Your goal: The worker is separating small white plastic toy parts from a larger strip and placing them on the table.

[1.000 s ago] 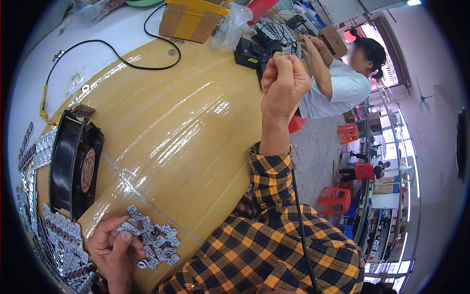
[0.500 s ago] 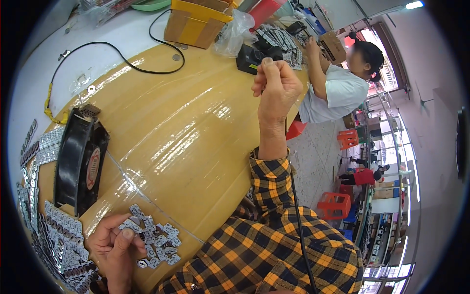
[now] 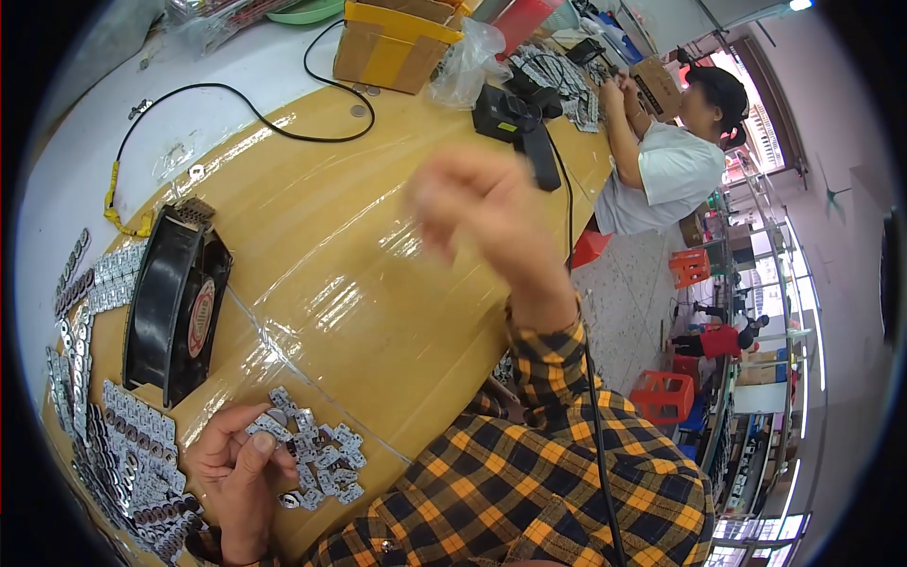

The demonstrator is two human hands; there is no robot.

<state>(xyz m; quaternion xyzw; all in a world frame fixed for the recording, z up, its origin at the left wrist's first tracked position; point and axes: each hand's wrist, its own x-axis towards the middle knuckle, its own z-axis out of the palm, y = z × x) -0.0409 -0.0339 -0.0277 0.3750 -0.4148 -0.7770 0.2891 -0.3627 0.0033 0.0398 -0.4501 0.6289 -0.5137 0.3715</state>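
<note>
Between the thumb and fingers of my left hand (image 3: 236,463) is a small grey metal plate (image 3: 267,427) with a round disc on it. Right beside that hand lies a loose pile of similar small grey plates (image 3: 326,463). My right hand (image 3: 482,213) is raised over the middle of the table, smeared by motion, so whether its fingers hold anything does not show. A black box fan (image 3: 170,307) stands on its side beyond my left hand. Many more plates, set out in rows (image 3: 142,439), cover the table's left edge.
A black cable (image 3: 246,104) with yellow tape curves across the far table. Farther back are a cardboard box (image 3: 397,52), a clear plastic bag (image 3: 468,66) and black devices (image 3: 505,113). A co-worker (image 3: 675,170) handles things at the far right. Red stools (image 3: 661,395) stand on the floor.
My right hand has moved left and downward from near the black devices to over the table. My left hand keeps its pinch on the plate. The whole view has shifted slightly.
</note>
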